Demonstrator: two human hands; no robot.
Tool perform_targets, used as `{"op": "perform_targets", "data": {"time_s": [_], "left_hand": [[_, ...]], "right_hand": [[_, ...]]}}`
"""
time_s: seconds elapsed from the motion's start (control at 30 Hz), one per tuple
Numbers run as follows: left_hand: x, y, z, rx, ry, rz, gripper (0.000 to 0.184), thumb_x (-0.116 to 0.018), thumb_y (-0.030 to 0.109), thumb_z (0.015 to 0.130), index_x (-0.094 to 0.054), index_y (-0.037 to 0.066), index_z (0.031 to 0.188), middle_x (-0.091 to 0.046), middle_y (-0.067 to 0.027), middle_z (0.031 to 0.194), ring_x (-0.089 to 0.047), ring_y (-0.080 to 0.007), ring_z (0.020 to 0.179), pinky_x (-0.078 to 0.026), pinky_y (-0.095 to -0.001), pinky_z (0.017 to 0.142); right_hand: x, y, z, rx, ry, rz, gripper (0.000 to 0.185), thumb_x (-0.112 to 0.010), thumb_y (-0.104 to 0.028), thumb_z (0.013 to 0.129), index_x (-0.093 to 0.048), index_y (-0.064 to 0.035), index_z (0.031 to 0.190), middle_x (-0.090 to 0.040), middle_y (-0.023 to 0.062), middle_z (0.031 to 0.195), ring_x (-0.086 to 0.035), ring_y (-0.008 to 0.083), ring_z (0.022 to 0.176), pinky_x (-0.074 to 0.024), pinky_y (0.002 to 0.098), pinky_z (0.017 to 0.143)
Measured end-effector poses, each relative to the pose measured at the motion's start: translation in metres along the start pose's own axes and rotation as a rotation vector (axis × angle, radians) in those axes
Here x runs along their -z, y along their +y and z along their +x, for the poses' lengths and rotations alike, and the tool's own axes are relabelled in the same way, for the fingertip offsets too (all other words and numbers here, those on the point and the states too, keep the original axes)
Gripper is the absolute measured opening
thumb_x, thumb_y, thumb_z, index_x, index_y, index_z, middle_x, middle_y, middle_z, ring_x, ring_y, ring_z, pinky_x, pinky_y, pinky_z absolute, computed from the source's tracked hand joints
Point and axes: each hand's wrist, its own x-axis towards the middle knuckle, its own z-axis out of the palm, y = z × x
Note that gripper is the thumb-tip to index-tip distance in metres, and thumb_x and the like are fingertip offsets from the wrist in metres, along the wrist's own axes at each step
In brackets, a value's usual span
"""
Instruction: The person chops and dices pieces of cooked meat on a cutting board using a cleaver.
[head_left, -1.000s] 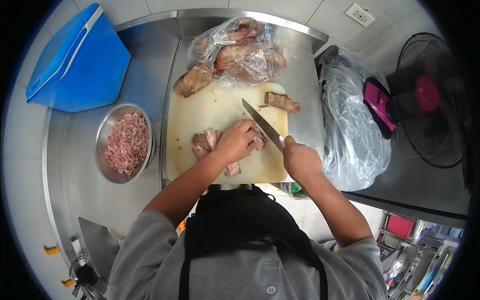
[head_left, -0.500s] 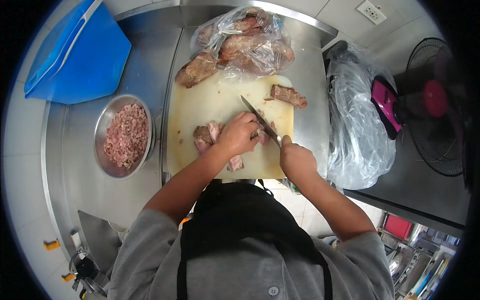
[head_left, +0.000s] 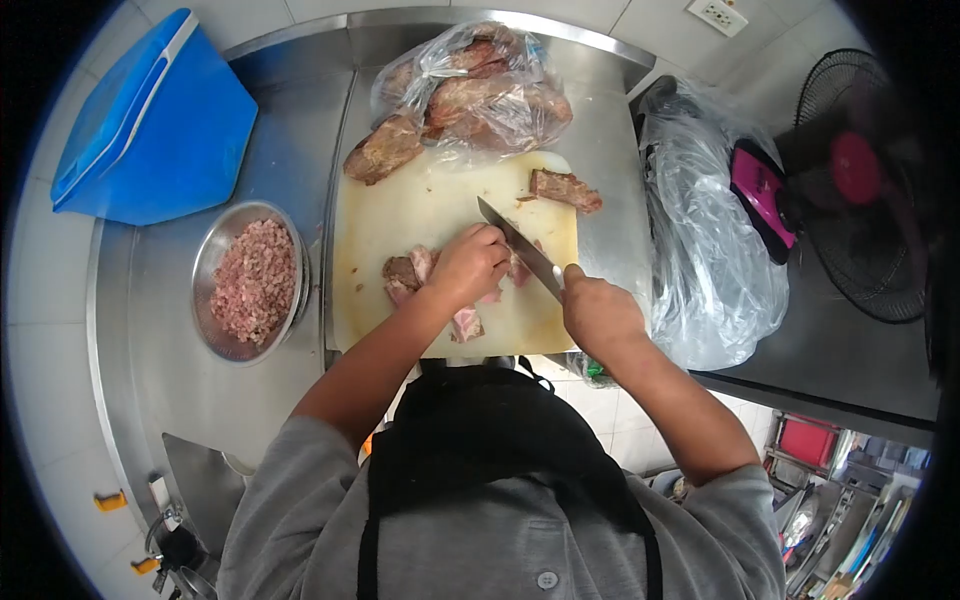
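My right hand (head_left: 603, 312) is closed round the handle of a kitchen knife (head_left: 524, 250), whose blade points up and left over the white cutting board (head_left: 375, 225). Close against the blade's left side, my left hand (head_left: 472, 264) has its fingers curled down on a piece of meat, mostly hidden beneath them. Small cut meat (head_left: 519, 268) lies beside the blade. Left of my left hand sit browned and pink meat chunks (head_left: 400, 275), and another chunk (head_left: 467, 324) lies below its wrist. A longer meat strip (head_left: 565, 190) rests across the board's right edge.
A clear plastic bag of large meat pieces (head_left: 490, 105) stands behind the board, with one big piece (head_left: 385, 150) beside it. Diced meat fills a metal bowl (head_left: 203, 320) at left, below a blue container (head_left: 190, 150). Plastic wrapping (head_left: 710, 250) and a fan (head_left: 860, 190) are at right.
The knife blade has shifted slightly away from my left hand's fingertips, and my right hand sits a little lower. The whole view has tilted slightly.
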Motion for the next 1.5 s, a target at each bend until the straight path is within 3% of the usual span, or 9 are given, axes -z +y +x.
{"op": "perform_targets", "data": {"time_s": [0.17,0.67,0.7,0.8,0.97,1.1,1.2,1.33,1.5], "left_hand": [[0.001,-0.001,-0.001,0.028,0.009,-0.078,0.011,-0.078,0.011,0.076,-0.074,0.006,0.084,-0.066,-0.0069,0.101,-0.062,-0.0281,0.103,-0.054,-0.0389,0.089],[-0.007,0.0,-0.011,-0.025,0.017,-0.102,0.008,-0.076,0.008,0.076,-0.073,0.005,0.083,-0.066,-0.0064,0.098,-0.062,-0.0285,0.102,-0.054,-0.0401,0.088],[-0.004,0.0,-0.01,-0.019,-0.007,-0.103,0.008,-0.076,0.007,0.076,-0.072,0.004,0.082,-0.065,-0.0067,0.098,-0.062,-0.0288,0.102,-0.053,-0.0402,0.087],[-0.001,0.002,-0.004,-0.033,0.004,-0.108,0.008,-0.076,0.007,0.076,-0.072,0.004,0.082,-0.065,-0.0073,0.097,-0.062,-0.0291,0.101,-0.053,-0.0403,0.088],[-0.002,-0.002,-0.004,-0.029,0.029,-0.115,0.008,-0.076,0.008,0.076,-0.073,0.004,0.082,-0.066,-0.0076,0.097,-0.062,-0.0294,0.101,-0.053,-0.04,0.088],[-0.001,-0.001,-0.006,-0.058,-0.008,-0.13,0.007,-0.074,0.006,0.076,-0.073,0.003,0.083,-0.067,-0.0086,0.097,-0.063,-0.0301,0.1,-0.054,-0.0407,0.088],[0.002,-0.003,-0.006,-0.036,-0.015,-0.123,0.007,-0.073,0.005,0.077,-0.073,0.003,0.083,-0.068,-0.009,0.096,-0.063,-0.0304,0.1,-0.054,-0.0412,0.087],[-0.002,-0.008,-0.007,-0.074,0.038,-0.136,0.008,-0.072,0.006,0.077,-0.073,0.003,0.083,-0.068,-0.0089,0.095,-0.064,-0.0302,0.1,-0.054,-0.0411,0.086],[-0.002,-0.005,-0.005,-0.067,0.023,-0.142,0.006,-0.073,0.004,0.076,-0.072,0.003,0.082,-0.067,-0.0093,0.093,-0.064,-0.0311,0.098,-0.055,-0.041,0.086]], "right_hand": [[-0.009,-0.004,0.012,-0.025,0.04,0.028,0.018,-0.052,-0.018,0.097,-0.055,-0.0013,0.104,-0.072,0.0242,0.087,-0.072,0.0419,0.08,-0.0571,0.0522,0.072],[-0.036,-0.001,0.022,-0.046,0.021,0.057,0.017,-0.047,-0.009,0.095,-0.057,-0.0007,0.107,-0.073,0.0241,0.094,-0.073,0.0398,0.088,-0.0581,0.0506,0.078],[-0.034,0.005,0.028,-0.022,0.093,0.076,0.02,-0.056,-0.02,0.097,-0.057,-0.0016,0.104,-0.072,0.0245,0.088,-0.071,0.0422,0.085,-0.057,0.0522,0.076],[0.008,-0.001,0.024,0.036,0.042,0.011,0.022,-0.057,-0.023,0.097,-0.057,-0.0015,0.104,-0.072,0.0246,0.089,-0.071,0.0423,0.085,-0.0571,0.052,0.076],[-0.034,-0.017,0.017,-0.159,-0.087,0.076,0.022,-0.047,-0.011,0.095,-0.058,0.0007,0.111,-0.073,0.0256,0.098,-0.073,0.0406,0.091,-0.0584,0.0498,0.08],[-0.011,-0.006,0.027,0.012,0.049,0.018,0.023,-0.046,-0.011,0.096,-0.058,-0.0001,0.111,-0.073,0.0245,0.094,-0.073,0.0408,0.087,-0.0585,0.0513,0.078],[0.002,-0.016,0.023,-0.01,0.044,0.072,0.022,-0.058,-0.022,0.097,-0.057,-0.0015,0.104,-0.072,0.0258,0.092,-0.071,0.0427,0.089,-0.0564,0.0528,0.077],[-0.04,-0.027,0.019,-0.136,-0.006,0.116,0.022,-0.055,-0.021,0.098,-0.056,-0.0002,0.106,-0.071,0.0262,0.091,-0.071,0.0433,0.088,-0.0567,0.0527,0.078],[-0.002,-0.011,0.034,-0.005,0.057,0.091,0.025,-0.057,-0.023,0.098,-0.056,-0.0002,0.107,-0.071,0.0271,0.092,-0.071,0.0434,0.089,-0.0564,0.0532,0.078]]}}
